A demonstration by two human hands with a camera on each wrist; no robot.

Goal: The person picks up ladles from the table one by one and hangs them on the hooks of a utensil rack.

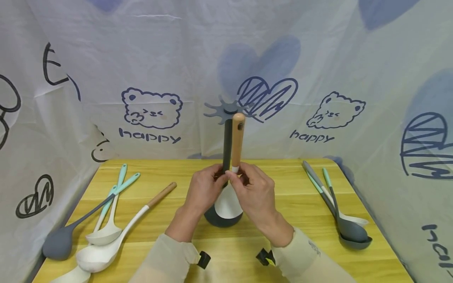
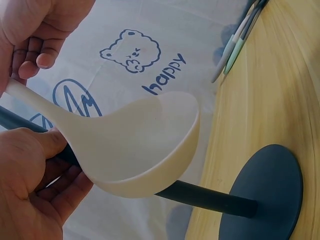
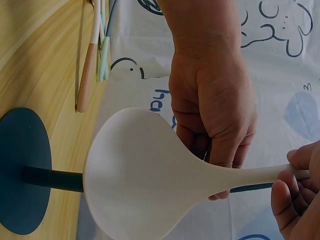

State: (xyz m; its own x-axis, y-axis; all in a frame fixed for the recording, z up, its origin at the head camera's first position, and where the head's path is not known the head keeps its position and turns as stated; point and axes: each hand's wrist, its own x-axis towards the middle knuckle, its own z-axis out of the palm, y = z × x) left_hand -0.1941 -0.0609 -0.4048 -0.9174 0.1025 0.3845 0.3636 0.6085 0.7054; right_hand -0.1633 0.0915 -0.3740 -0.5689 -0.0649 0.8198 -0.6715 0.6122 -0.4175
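A dark utensil stand (image 1: 226, 145) rises from a round base at the table's middle, topped by a ring of hooks. My left hand (image 1: 203, 188) grips its pole, the fingers partly hidden behind a white ladle (image 2: 135, 140). That ladle hangs bowl-down along the front of the pole, its wooden handle pointing up toward the hooks. My right hand (image 1: 256, 192) pinches the white lower part of the handle, just below the wood. In the right wrist view, the ladle's bowl (image 3: 135, 170) stands clear of the round base (image 3: 25, 170).
To the left lie several utensils, among them a grey ladle (image 1: 58, 241) with a mint handle and a white ladle (image 1: 97, 257) with a wooden one. More grey and white utensils, including a grey ladle (image 1: 352, 230), lie right. A printed cloth (image 1: 212, 59) encloses the wooden table (image 1: 293, 243).
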